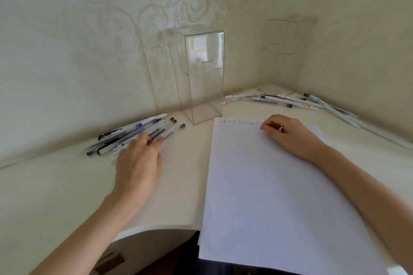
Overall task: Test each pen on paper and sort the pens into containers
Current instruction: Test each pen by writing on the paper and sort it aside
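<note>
A white sheet of paper [268,185] lies on the desk, with a row of small written marks [240,122] along its top edge. My right hand [288,134] rests on the upper part of the sheet, fingers loosely curled, holding nothing. A pile of several dark and clear pens [134,134] lies to the left. My left hand [139,161] reaches into that pile, its fingertips touching a clear pen [166,133]. A tall clear container [201,78] stands behind the paper. Several white pens [290,100] lie at the far right.
A second clear container [288,35] stands in the back corner against the wall. A small loose black cap [182,125] lies beside the left pile. The white desk [55,185] has a curved front edge with a cut-out below me.
</note>
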`<state>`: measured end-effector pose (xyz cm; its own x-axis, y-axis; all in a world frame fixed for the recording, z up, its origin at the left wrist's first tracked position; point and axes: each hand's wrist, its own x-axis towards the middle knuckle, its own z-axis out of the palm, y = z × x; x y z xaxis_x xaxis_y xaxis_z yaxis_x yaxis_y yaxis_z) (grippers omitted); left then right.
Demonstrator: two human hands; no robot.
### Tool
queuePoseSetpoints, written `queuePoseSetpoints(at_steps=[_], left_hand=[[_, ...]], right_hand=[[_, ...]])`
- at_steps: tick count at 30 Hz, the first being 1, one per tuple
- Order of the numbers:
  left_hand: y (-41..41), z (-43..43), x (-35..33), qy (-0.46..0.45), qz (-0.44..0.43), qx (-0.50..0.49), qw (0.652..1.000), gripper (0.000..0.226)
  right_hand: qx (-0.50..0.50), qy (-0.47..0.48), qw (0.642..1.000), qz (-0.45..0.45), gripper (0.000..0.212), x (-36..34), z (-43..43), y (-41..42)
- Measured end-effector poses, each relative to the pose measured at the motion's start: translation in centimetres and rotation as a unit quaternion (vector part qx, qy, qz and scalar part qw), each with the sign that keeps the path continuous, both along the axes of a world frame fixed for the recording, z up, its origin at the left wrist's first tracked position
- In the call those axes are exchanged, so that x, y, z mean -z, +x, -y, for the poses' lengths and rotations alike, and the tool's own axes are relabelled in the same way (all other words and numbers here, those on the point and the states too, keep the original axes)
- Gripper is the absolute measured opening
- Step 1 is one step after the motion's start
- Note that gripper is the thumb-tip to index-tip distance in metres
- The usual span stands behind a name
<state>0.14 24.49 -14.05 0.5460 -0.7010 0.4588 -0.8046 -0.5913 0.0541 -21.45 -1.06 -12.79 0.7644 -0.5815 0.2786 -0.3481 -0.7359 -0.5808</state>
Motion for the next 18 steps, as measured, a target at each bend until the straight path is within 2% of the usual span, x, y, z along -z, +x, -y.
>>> queuePoseSetpoints(at_steps=[4,9,12,16,18], left_hand=[[0.1,0.7,-0.7,-0.009,0.024,-0.026,0.999,0.028],[-3.9,6.3,-1.8,-0.062,0.012,0.16,0.985,0.024],[-6.0,10.4,-2.1,-0.035,-0.035,0.283,0.958,0.025],[-6.4,13.7,-0.9,0.05,-0.1,0.345,0.932,0.032],[-6.0,14.0,-0.1,0.043,-0.126,0.369,0.92,0.04]], right_hand=[[-0.002,-0.002,1.0,-0.002,0.013,0.0,0.0,-0.1],[-0.005,-0.006,1.0,0.001,0.012,-0.1,0.0,-0.1],[-0.007,-0.019,1.0,0.0,0.011,-0.2,0.1,-0.2],[0.007,-0.023,1.0,0.004,0.012,-0.4,0.4,-0.4],[0.042,-0.023,0.999,0.02,0.013,-0.6,1.0,-0.4]])
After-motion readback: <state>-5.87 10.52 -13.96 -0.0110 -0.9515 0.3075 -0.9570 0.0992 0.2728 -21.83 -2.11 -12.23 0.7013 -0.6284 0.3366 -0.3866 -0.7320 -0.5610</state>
